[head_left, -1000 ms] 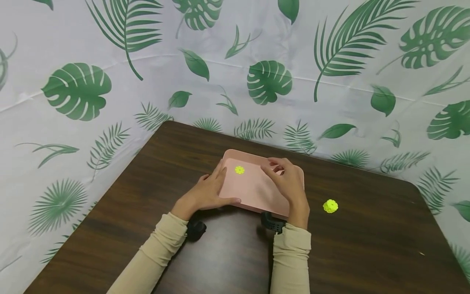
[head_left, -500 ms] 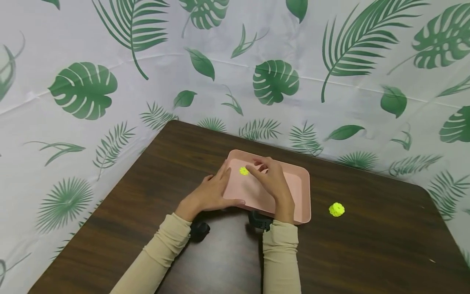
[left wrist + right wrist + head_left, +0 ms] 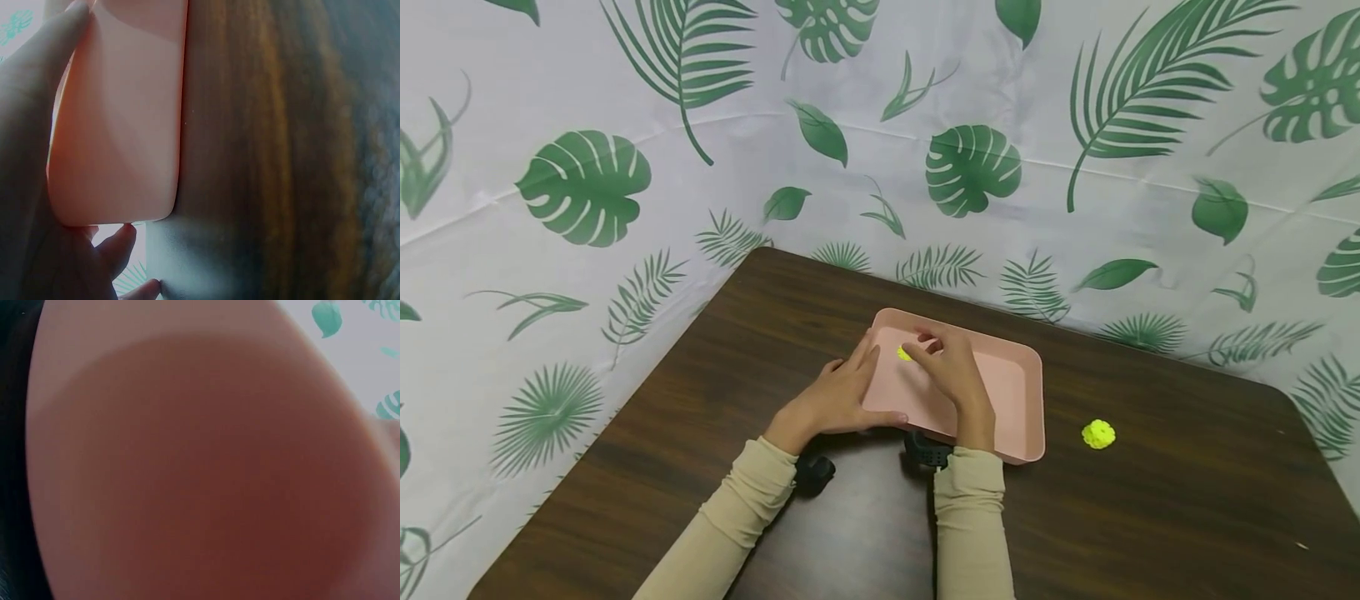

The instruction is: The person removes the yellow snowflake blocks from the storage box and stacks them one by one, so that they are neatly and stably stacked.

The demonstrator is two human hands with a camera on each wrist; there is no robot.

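A shallow pink tray [image 3: 1018, 367] lies on the dark wooden table. My left hand [image 3: 835, 396] holds its left end, thumb along the near wall and fingers at the left side; the left wrist view shows the tray wall [image 3: 125, 125] up close. Inside the tray, toward the left, is a small yellow flower-shaped piece [image 3: 902, 353], partly hidden by my right thumb. Over the tray hovers my right hand [image 3: 955, 367], its thumb tip at the flower piece and its index fingertip a little apart from the thumb. Skin fills most of the right wrist view.
To the right of the tray, a small pile of yellow flower-shaped pieces [image 3: 1098, 434] sits on the table [image 3: 1150, 517]. A leaf-printed white cloth [image 3: 865, 183] hangs behind the table's far and left edges.
My right hand has moved left across the tray to the yellow flower piece. My left hand keeps its place on the tray. The head view has shifted slightly.
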